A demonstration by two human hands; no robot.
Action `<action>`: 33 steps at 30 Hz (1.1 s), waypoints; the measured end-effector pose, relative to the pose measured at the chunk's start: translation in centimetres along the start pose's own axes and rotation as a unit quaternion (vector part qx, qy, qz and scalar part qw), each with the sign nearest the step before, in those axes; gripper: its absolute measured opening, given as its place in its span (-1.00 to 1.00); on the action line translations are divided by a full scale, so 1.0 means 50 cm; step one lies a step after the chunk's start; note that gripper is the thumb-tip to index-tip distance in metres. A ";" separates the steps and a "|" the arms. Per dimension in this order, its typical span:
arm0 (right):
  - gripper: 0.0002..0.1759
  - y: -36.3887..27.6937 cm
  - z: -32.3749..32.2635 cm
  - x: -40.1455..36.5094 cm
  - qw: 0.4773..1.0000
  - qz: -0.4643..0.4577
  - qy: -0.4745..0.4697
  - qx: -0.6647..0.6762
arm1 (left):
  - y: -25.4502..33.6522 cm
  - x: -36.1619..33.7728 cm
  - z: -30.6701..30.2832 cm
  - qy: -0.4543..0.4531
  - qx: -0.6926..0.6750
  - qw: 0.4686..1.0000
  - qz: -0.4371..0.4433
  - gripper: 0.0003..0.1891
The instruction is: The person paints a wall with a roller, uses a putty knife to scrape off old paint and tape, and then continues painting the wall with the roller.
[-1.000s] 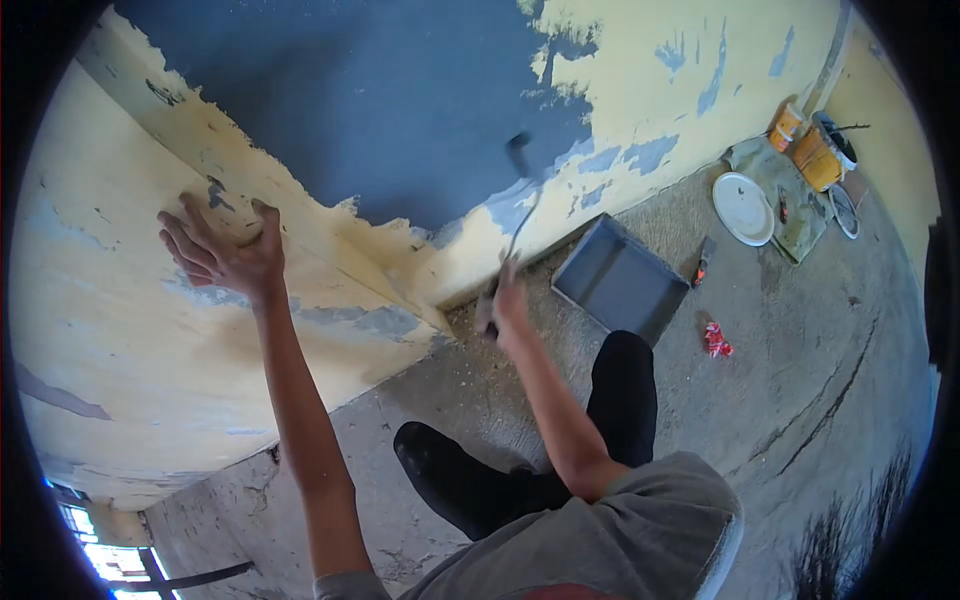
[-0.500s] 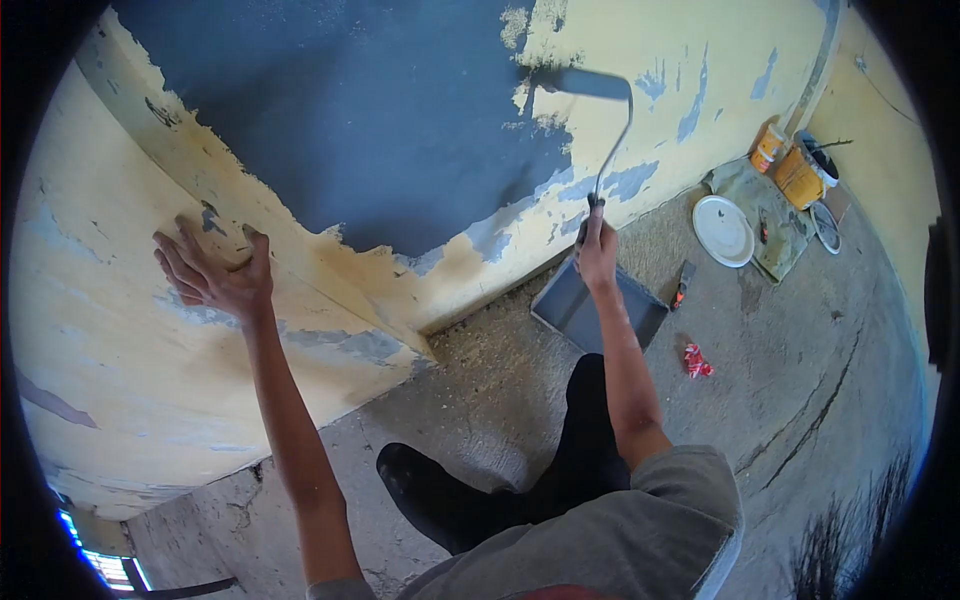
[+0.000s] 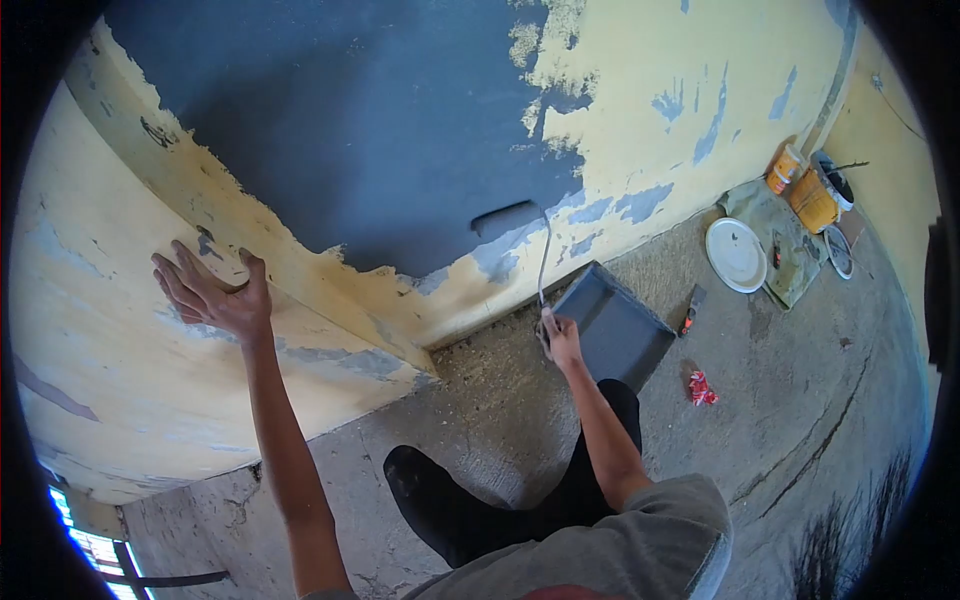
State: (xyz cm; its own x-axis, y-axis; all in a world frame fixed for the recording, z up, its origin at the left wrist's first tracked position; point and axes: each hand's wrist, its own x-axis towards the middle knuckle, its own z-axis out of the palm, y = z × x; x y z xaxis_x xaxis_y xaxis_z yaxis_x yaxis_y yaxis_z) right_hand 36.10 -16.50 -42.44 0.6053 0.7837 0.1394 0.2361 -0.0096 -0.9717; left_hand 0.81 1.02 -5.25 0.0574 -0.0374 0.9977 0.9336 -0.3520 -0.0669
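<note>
My right hand (image 3: 562,341) is closed round the handle of a paint roller (image 3: 505,215). The roller's head lies against the lower part of the dark blue-grey painted area (image 3: 380,120) on the wall. Fingers spread, my left hand (image 3: 222,297) rests against the pale yellow wall (image 3: 130,340) on the left, beside the corner edge. A grey paint tray (image 3: 632,318) sits on the floor just right of my right hand, against the foot of the wall.
On the concrete floor to the right lie a scraper (image 3: 691,310), a crumpled red-and-white wrapper (image 3: 701,388) and a white lid (image 3: 736,255). Farther back stand a yellow bucket (image 3: 815,203) and a small orange-and-white tub (image 3: 785,170). My legs (image 3: 450,500) are below.
My right hand has come down and left, and the roller has moved from the upper right edge of the paint to its lower part. My left hand has stayed on the wall.
</note>
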 end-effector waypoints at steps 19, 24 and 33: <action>-0.18 -0.088 0.023 -0.263 0.922 0.360 -0.116 -0.082 | 0.004 0.001 -0.006 -0.007 -0.002 1.000 -0.023 -0.11; -0.33 -0.027 0.068 -0.215 0.985 0.170 -0.017 0.041 | 0.000 -0.004 0.001 0.004 0.000 1.000 -0.019 -0.13; -0.26 -0.410 0.039 0.088 0.996 0.047 -0.012 0.078 | -0.001 0.001 -0.004 0.010 0.002 1.000 -0.026 -0.15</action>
State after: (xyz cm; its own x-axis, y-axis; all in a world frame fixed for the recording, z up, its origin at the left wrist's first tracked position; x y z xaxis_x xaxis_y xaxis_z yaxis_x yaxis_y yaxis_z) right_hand 32.42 -11.65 -22.30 0.6009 0.7982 0.0430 0.0569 0.0109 -0.9983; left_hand 0.69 0.87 -5.17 0.0025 -0.0371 0.9993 0.9368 -0.3495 -0.0153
